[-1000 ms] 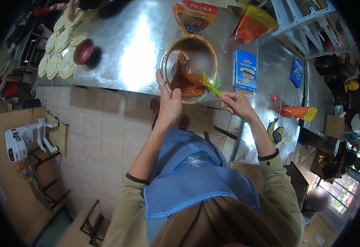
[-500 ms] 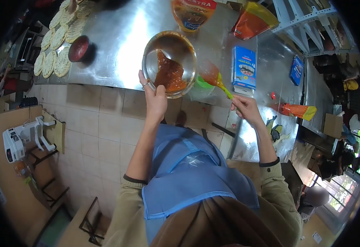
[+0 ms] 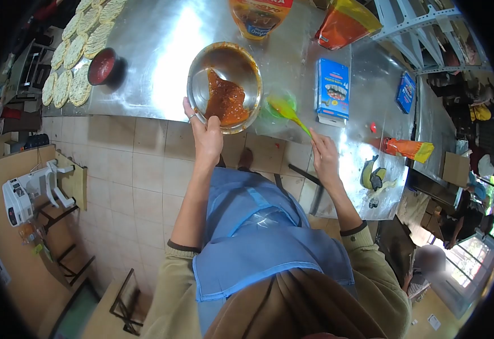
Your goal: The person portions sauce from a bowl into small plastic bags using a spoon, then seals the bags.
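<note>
My left hand (image 3: pixel 206 138) grips the near rim of a metal bowl (image 3: pixel 199 76), thumb over the edge, with the bowl tilted. Thick red-brown sauce (image 3: pixel 227 104) is spread over the bowl's lower inside. To its right, my right hand (image 3: pixel 325 155) is closed on the handle of a green spatula (image 3: pixel 287 111). The spatula's head overlaps a clear, greenish container (image 3: pixel 288 97) near the table edge.
A metal table (image 3: pixel 145 62) carries flat dough rounds (image 3: pixel 74 51), a dark red bowl (image 3: pixel 103 66), a mayonnaise pouch (image 3: pixel 260 20), an orange pouch (image 3: pixel 345 25), a blue box (image 3: pixel 333 87) and an opened orange packet (image 3: pixel 408 149). A metal rack (image 3: pixel 419 34) stands far right.
My right hand and the spatula have moved left. The spatula head, sauce-covered and raised before, is now green and over the clear container. The left hand still holds the bowl.
</note>
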Motion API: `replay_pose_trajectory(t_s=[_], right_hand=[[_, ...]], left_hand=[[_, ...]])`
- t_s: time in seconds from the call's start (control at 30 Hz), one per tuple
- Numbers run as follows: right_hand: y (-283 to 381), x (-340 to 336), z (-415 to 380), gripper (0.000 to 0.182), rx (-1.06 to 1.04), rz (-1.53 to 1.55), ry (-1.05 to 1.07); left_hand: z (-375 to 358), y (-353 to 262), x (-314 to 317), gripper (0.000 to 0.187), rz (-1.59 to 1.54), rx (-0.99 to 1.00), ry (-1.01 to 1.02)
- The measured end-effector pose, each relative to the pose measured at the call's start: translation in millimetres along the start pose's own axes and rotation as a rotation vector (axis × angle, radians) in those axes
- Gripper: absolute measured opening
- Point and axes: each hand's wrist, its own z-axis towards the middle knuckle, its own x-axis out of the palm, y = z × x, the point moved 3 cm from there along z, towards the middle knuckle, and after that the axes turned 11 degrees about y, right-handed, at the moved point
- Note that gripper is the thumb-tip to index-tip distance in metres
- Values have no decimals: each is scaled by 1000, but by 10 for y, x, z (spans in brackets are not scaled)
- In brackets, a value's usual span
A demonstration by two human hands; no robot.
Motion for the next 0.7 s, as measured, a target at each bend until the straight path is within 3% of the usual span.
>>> replay_pose_trajectory(t_s=[0.37,0.47,0.7], right_hand=[[37,-151,-70,43,53,-76,-33],[32,-256,-49,36,81,94,-54],[-162,-211,26,32,521,826,253]], left_hand=[[2,-22,-24,77,8,-33,-37],[8,-19,-26,77,-13,-41,-47],[-3,-170,10,78,-38,-20,-28]])
